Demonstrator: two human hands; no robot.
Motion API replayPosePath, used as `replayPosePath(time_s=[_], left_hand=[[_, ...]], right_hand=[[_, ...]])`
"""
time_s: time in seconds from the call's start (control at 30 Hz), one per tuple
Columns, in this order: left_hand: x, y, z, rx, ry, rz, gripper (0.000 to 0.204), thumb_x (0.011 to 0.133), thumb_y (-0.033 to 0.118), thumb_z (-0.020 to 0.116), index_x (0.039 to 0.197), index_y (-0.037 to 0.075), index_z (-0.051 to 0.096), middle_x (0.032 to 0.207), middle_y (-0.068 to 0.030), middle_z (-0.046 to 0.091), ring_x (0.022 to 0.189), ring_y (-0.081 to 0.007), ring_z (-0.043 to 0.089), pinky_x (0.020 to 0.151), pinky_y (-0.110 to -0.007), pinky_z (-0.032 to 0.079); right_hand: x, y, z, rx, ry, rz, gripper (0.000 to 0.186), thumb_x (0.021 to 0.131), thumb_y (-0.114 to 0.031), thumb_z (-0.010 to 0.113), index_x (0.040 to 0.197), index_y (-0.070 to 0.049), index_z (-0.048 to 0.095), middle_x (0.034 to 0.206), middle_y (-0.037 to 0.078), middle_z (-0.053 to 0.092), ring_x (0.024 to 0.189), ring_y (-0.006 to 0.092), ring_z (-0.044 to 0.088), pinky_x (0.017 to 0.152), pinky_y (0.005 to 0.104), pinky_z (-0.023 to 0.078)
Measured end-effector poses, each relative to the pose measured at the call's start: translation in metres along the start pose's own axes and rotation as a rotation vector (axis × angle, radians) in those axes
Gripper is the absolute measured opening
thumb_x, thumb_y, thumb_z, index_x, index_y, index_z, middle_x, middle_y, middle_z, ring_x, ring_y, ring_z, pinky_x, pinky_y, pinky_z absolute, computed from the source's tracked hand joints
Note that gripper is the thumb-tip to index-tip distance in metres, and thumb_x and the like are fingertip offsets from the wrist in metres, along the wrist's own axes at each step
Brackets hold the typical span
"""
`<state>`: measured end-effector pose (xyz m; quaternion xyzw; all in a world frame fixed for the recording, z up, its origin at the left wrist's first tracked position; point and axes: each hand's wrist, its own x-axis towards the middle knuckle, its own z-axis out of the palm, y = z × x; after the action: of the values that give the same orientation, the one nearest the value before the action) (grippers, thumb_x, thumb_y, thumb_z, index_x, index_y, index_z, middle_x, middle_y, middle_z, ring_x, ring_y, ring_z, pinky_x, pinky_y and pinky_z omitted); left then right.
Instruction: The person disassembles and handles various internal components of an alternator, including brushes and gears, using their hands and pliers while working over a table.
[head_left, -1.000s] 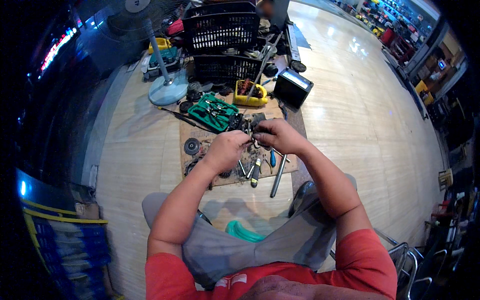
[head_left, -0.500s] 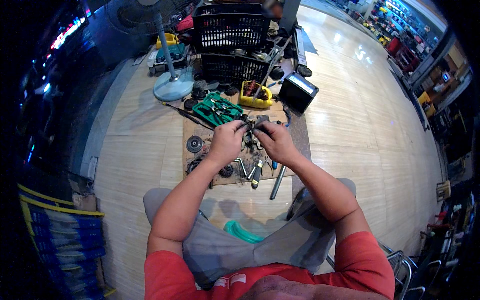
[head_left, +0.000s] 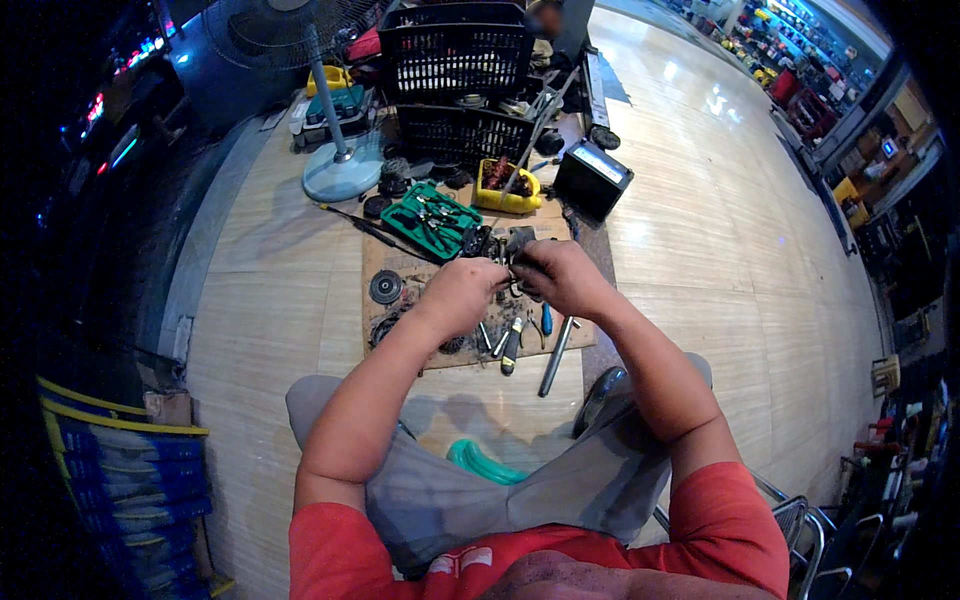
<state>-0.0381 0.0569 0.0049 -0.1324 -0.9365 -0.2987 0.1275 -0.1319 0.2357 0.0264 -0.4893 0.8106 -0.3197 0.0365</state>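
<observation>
My left hand [head_left: 462,292] and my right hand [head_left: 562,277] meet over a cardboard sheet [head_left: 400,252]. Both have their fingers drawn together around small dark greasy metal parts, too small and covered to name. Blackened fingertips show on the right hand. Dark metal parts lie just beyond the fingers. Close below the hands are a yellow-and-black handled tool [head_left: 512,347], a blue-handled tool [head_left: 547,320] and a pair of pliers [head_left: 535,328]. A grooved round pulley [head_left: 386,287] rests left of my left hand. Toothed dark round parts are partly hidden by my left forearm.
A green tool tray [head_left: 432,220] and a yellow container [head_left: 508,200] of reddish parts lie beyond the hands. A black battery [head_left: 593,180] stands at right, black crates [head_left: 455,55] behind, a fan base [head_left: 342,172] at left. A metal tube [head_left: 556,357] and green stool [head_left: 483,463] are nearer.
My left hand has come slightly nearer to me, covering part of a bent metal tool below it. My right hand has shifted a little to the right. Fingers on both remain closed.
</observation>
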Motion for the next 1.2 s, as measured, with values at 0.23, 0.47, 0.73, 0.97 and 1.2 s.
replayPosePath(time_s=[0.23, 0.47, 0.73, 0.97, 1.2], left_hand=[[0.0, 0.008, -0.002, -0.378, 0.197, -0.066, 0.015, 0.083, 0.006, 0.06, 0.096, -0.001, 0.065, 0.086, -0.0176, 0.064, 0.078, -0.0292, 0.063, 0.068, -0.036, 0.049], [0.006, 0.017, 0.005, -0.379, 0.331, -0.334, 0.016, 0.085, 0.01, 0.059, 0.093, -0.003, 0.064, 0.078, -0.0183, 0.065, 0.071, -0.0283, 0.064, 0.064, -0.035, 0.048], [0.007, -0.004, 0.021, -0.047, 0.375, -0.237, 0.013, 0.085, 0.01, 0.06, 0.088, -0.002, 0.064, 0.081, -0.022, 0.063, 0.077, -0.0393, 0.061, 0.066, -0.042, 0.048], [0.004, 0.006, 0.022, -0.262, 0.25, -0.279, 0.015, 0.087, 0.01, 0.059, 0.094, -0.003, 0.062, 0.087, -0.019, 0.065, 0.081, -0.0334, 0.064, 0.071, -0.041, 0.05], [0.0, 0.002, 0.005, -1.324, -0.108, -0.671, 0.018, 0.092, 0.012, 0.057, 0.101, -0.002, 0.064, 0.085, -0.0093, 0.068, 0.073, -0.0172, 0.066, 0.066, -0.033, 0.057]], right_hand=[[0.0, 0.019, 0.011, 0.531, 0.009, 0.217, 0.02, 0.088, -0.019, 0.059, 0.092, 0.001, 0.061, 0.08, 0.02, 0.061, 0.073, 0.0292, 0.058, 0.069, 0.0378, 0.045], [0.001, -0.006, 0.024, 0.313, 0.254, 0.176, 0.018, 0.088, -0.016, 0.059, 0.095, 0.0, 0.062, 0.079, 0.02, 0.062, 0.072, 0.0301, 0.061, 0.066, 0.0368, 0.046], [-0.001, -0.011, 0.046, 0.417, 0.327, 0.311, 0.018, 0.086, -0.015, 0.062, 0.093, 0.002, 0.063, 0.074, 0.014, 0.063, 0.064, 0.0214, 0.058, 0.06, 0.0346, 0.046], [0.002, 0.011, 0.038, 0.684, 0.277, 0.417, 0.02, 0.087, -0.016, 0.063, 0.095, 0.002, 0.066, 0.079, 0.007, 0.066, 0.072, 0.0102, 0.056, 0.065, 0.0273, 0.046], [0.001, 0.002, 0.023, 0.931, 0.204, 0.448, 0.021, 0.088, -0.016, 0.062, 0.096, 0.003, 0.066, 0.083, 0.006, 0.067, 0.076, 0.0097, 0.056, 0.069, 0.0264, 0.046]])
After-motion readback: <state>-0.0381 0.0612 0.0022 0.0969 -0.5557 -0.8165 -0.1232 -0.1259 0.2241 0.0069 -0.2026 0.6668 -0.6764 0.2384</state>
